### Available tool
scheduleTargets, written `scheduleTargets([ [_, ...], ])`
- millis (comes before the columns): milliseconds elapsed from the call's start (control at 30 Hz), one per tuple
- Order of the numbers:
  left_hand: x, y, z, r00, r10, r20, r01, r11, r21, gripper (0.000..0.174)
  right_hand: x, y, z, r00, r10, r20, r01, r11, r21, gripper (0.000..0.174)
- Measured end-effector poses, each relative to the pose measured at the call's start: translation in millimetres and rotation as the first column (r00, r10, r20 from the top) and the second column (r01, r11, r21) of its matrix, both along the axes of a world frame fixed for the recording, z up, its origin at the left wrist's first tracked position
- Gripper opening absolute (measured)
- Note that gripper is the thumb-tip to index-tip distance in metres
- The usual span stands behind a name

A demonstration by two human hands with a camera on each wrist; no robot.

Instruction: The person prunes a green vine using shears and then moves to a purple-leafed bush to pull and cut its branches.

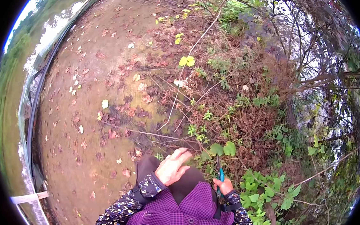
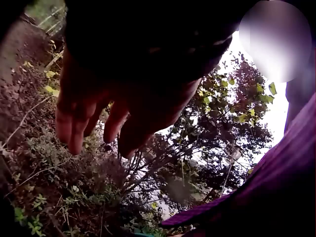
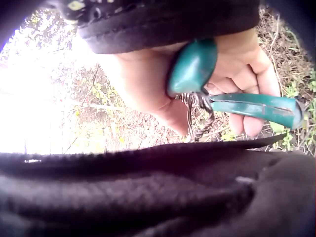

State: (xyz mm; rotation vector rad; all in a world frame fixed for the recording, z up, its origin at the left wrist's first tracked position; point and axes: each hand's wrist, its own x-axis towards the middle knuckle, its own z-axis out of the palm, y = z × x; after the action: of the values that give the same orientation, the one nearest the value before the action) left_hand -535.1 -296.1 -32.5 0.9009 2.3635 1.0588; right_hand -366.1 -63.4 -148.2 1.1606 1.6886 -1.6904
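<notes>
My right hand (image 1: 226, 185) holds a pair of pruning shears (image 1: 221, 175) low beside the right thigh, blades pointing forward. In the right wrist view the teal handles (image 3: 254, 108) lie spread across the palm, with a metal spring between them and the fingers curled round the lower one. My left hand (image 1: 171, 167) is over the lap, holding nothing, its fingers loosely bent and pointing forward. The left wrist view shows that hand (image 2: 133, 106) dark, fingers hanging down. Two round green leaves (image 1: 229, 148) are just ahead of the shears' tips.
Thin bare stems (image 1: 154, 133) lie across the ground in front. Leafy green plants (image 1: 261, 196) grow close by the right arm, with tangled branches (image 1: 313, 83) beyond. Left is a dirt path (image 1: 80, 119) strewn with fallen leaves, edged by a dark rail (image 1: 32, 116) with water past it.
</notes>
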Motion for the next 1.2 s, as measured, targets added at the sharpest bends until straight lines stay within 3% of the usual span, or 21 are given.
scheduleTargets([
  [167,-39.0,-4.1,-4.4,0.986,0.085,0.14,-0.092,0.995,0.048,0.025,-17.8,4.6,-5.1,1.0,-0.009,-0.007,0.009,0.999,-0.053,0.025],
  [200,-48.5,-1.3,-5.9,0.991,0.085,0.106,-0.091,0.995,0.049,0.023,-18.6,4.3,-8.4,1.0,-0.019,-0.006,0.019,0.999,-0.027,0.026],
  [233,-58.9,0.6,-6.5,0.978,0.11,0.176,-0.112,0.994,0.0,0.022,-19.5,4.2,-9.2,1.0,-0.03,-0.005,0.03,1.0,0.001,0.026],
  [300,-76.9,0.3,-33.2,0.936,0.149,0.32,-0.165,0.986,0.024,0.02,-20.0,9.4,-7.6,0.999,0.023,0.028,-0.022,0.999,-0.023,0.025],
  [367,-94.8,0.5,-65.5,0.897,0.17,0.408,-0.223,0.971,0.086,0.018,-19.5,9.5,-13.2,0.999,-0.05,0.006,0.051,0.996,-0.067,0.023],
  [433,-111.7,4.1,-68.4,0.843,0.199,0.5,-0.259,0.964,0.053,0.018,-25.4,8.9,-4.2,0.997,-0.07,0.038,0.073,0.994,-0.075,0.022],
  [567,-141.3,3.1,-115.3,0.784,0.181,0.594,-0.3,0.948,0.107,0.02,-49.0,11.0,11.0,0.998,-0.033,0.055,0.036,0.998,-0.055,0.021],
  [667,-169.2,2.1,-138.9,0.717,0.192,0.67,-0.314,0.947,0.064,0.021,-75.4,13.5,8.6,0.99,0.044,0.134,-0.062,0.989,0.131,0.026],
  [733,-189.4,0.1,-156.8,0.641,0.219,0.735,-0.362,0.931,0.038,0.025,-91.2,15.3,-8.2,0.992,0.057,0.115,-0.074,0.986,0.148,0.027],
  [800,-209.3,-3.9,-176.1,0.669,0.255,0.698,-0.413,0.909,0.063,0.028,-123.0,24.3,-20.6,0.984,0.146,0.106,-0.164,0.967,0.196,0.035],
  [833,-216.4,-8.3,-184.9,0.696,0.292,0.656,-0.443,0.893,0.073,0.03,-141.3,31.3,-29.3,0.945,0.27,0.185,-0.313,0.912,0.265,0.041],
  [933,-245.1,-15.5,-211.1,0.679,0.365,0.637,-0.48,0.877,0.008,0.037,-237.5,21.8,-1.4,0.888,0.401,0.225,-0.454,0.842,0.292,0.045],
  [967,-253.2,-15.0,-223.3,0.676,0.397,0.621,-0.494,0.869,-0.019,0.041,-259.6,25.7,-15.1,0.869,0.44,0.226,-0.495,0.791,0.36,0.051],
  [1000,-260.9,-14.9,-243.5,0.651,0.395,0.649,-0.486,0.873,-0.043,0.049,-291.0,26.1,-17.6,0.824,0.453,0.341,-0.555,0.765,0.326,0.057],
  [1033,-269.9,-11.8,-245.3,0.634,0.398,0.663,-0.5,0.865,-0.041,0.049,-318.6,25.0,-22.9,0.838,0.478,0.264,-0.545,0.757,0.361,0.059],
  [1167,-300.0,-3.1,-264.3,0.544,0.391,0.742,-0.482,0.87,-0.105,0.069,-428.6,17.1,-25.2,0.764,0.566,0.31,-0.644,0.643,0.414,0.06],
  [1200,-301.8,2.1,-286.1,0.61,0.388,0.691,-0.472,0.878,-0.077,0.07,-450.9,16.5,-28.8,0.747,0.602,0.282,-0.66,0.618,0.427,0.061],
])
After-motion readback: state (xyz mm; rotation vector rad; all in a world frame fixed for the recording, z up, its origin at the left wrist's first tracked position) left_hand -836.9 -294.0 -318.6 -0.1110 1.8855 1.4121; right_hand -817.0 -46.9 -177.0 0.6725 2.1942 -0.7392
